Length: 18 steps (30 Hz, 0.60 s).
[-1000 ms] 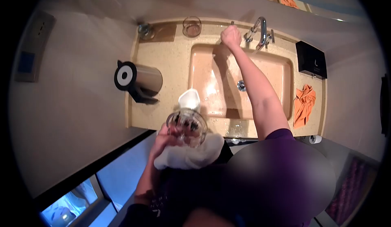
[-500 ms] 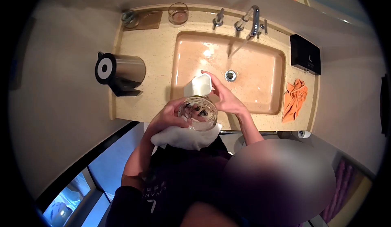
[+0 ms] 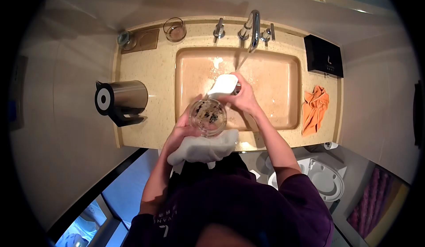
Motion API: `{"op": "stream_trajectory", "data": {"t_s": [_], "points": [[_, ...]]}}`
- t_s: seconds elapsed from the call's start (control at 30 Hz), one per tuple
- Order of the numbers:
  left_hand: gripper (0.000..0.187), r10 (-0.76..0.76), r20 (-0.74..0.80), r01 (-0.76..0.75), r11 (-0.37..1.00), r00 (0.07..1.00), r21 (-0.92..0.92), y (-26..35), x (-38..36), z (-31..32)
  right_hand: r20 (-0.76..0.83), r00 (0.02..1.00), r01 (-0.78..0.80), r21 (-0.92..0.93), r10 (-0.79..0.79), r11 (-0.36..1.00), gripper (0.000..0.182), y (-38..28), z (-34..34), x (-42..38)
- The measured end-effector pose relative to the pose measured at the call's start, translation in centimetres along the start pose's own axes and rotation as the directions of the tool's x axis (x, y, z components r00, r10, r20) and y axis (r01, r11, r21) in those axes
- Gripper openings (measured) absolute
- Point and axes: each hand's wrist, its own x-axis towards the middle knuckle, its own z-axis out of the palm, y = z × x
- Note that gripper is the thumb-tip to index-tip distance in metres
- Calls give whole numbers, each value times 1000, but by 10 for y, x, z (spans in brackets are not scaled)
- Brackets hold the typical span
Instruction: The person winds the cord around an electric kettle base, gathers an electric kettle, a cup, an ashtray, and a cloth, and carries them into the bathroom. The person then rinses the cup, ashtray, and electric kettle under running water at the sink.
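A clear glass vessel [image 3: 208,116] with dark bits in it is over the near left part of the sink [image 3: 279,96]. The left hand [image 3: 182,126] grasps it from the sink's left side. Just beside it, above the middle of the sink, the right hand [image 3: 245,94] grips a tilted white container [image 3: 224,84]. A white cloth [image 3: 206,147] bunches by the left hand at the sink's near edge; whether the fingers pinch it, I cannot tell. Behind the sink, the faucet [image 3: 255,25] sends a thin stream down toward the white container; whether it enters is unclear. On the bench [image 3: 155,72], left of the sink, stands a kettle [image 3: 128,97]; behind the sink's left corner are a glass tumbler [image 3: 174,30] and a brown tray [image 3: 147,39]. Right of the sink are a black box [image 3: 323,55] and an orange cloth [image 3: 315,110].
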Motion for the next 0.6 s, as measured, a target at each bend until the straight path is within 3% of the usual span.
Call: {"op": "stream_trajectory", "data": {"t_s": [0.03,0.1,0.17,0.3,0.43,0.47,0.53,0.57,0.6], "points": [[95,2,0,-2,1000,1000,4,1,-1,-1,-119,993,-13,-115,-1,993,74,7,-3,9],[101,1,-7,-1,999,1000,43,4,-3,-5,-170,985,23,-37,-29,999,76,35,-9,28],[101,4,-40,-4,1000,999,6,3,-10,-11,-406,913,-55,-204,-33,978,78,63,-12,46],[98,-3,-102,6,1000,995,25,10,-22,-8,-530,847,-147,-314,-45,938,78,87,-12,60],[94,-13,-152,4,998,988,-64,-9,-30,-21,-486,870,-78,-301,-83,951,77,95,-9,67],[92,-25,-97,16,995,995,-96,-16,-31,-30,-486,870,-80,-301,-81,950,77,94,-10,68],[90,-34,-39,29,992,999,-126,-19,-31,-33,-416,906,-132,-97,80,986,76,94,-14,73],[89,-42,-29,38,991,999,-126,-21,-31,-33,-415,906,-131,-98,79,986,76,93,-17,76],[88,-51,-21,48,991,998,-126,-22,-31,-32,-435,883,-214,-35,178,976,76,91,-19,77]]}}
